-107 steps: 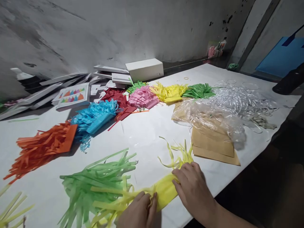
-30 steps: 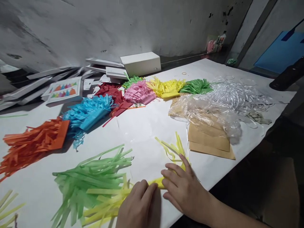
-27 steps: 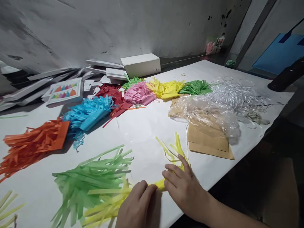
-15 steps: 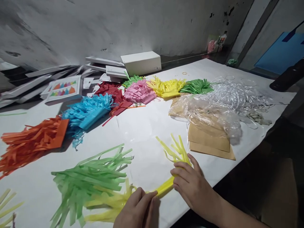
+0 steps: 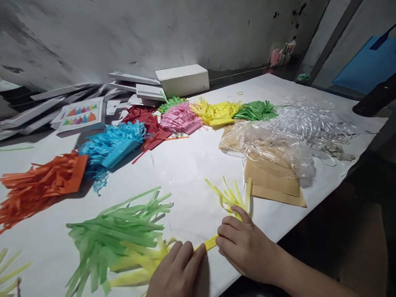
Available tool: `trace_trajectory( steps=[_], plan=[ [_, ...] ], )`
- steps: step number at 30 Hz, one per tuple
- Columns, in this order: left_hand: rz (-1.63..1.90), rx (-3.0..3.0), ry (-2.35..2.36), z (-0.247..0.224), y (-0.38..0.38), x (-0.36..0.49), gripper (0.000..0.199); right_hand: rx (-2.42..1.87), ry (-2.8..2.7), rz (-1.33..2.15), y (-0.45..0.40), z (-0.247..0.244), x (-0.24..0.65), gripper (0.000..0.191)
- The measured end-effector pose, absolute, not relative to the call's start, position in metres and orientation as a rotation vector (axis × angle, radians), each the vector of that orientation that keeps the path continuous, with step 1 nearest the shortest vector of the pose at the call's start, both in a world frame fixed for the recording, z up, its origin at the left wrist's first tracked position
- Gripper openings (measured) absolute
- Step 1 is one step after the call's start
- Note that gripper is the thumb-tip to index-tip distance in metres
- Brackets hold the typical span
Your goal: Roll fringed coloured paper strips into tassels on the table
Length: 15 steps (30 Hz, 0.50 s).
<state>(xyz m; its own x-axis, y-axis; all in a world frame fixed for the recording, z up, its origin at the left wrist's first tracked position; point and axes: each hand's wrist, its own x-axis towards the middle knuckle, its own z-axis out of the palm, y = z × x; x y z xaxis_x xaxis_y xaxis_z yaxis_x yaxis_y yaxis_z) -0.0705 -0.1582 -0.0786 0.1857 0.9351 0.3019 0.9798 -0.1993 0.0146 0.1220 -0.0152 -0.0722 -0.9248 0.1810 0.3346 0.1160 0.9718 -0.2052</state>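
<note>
A strip of yellow fringed tissue paper [image 5: 210,243] runs between my hands near the table's front edge, its middle narrow and its cut ends spread out on both sides. My left hand [image 5: 179,268] is closed on the strip at bottom centre. My right hand [image 5: 241,243] is closed round its other part, up and to the right, with loose yellow ends fanning out beyond the fingers. Light green fringed paper [image 5: 120,233] lies flat left of my left hand, partly under the yellow fringe.
Folded fringe bundles in orange [image 5: 72,173], blue [image 5: 119,144], dark red, pink, yellow and green line the back. Brown paper [image 5: 272,181] under clear plastic and a heap of silvery strings [image 5: 309,119] lie right. A white box [image 5: 182,81] stands behind, near flat boxes.
My right hand has moved a little left and down along the strip. The stretch of yellow between my hands looks shorter and narrower, and one yellow end now stands up beside the brown paper.
</note>
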Motion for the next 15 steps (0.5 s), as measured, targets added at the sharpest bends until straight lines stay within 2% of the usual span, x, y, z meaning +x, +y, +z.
trace_trajectory(
  steps=[4, 8, 15],
  plan=[
    [-0.567, -2.216, -1.950, -0.070, -0.146, -0.065, 0.027, -0.216, -2.760, 0.176, -0.017, -0.071, 0.114, 0.011],
    [-0.677, -2.227, -2.088, -0.073, -0.152, -0.062, 0.021, -0.165, -2.724, 0.131, -0.020, -0.075, 0.107, 0.020],
    [-0.752, -2.188, -2.317, -0.082, -0.169, -0.059, 0.018, -0.260, -2.643, 0.451, -0.016, -0.072, 0.122, 0.021]
  ],
)
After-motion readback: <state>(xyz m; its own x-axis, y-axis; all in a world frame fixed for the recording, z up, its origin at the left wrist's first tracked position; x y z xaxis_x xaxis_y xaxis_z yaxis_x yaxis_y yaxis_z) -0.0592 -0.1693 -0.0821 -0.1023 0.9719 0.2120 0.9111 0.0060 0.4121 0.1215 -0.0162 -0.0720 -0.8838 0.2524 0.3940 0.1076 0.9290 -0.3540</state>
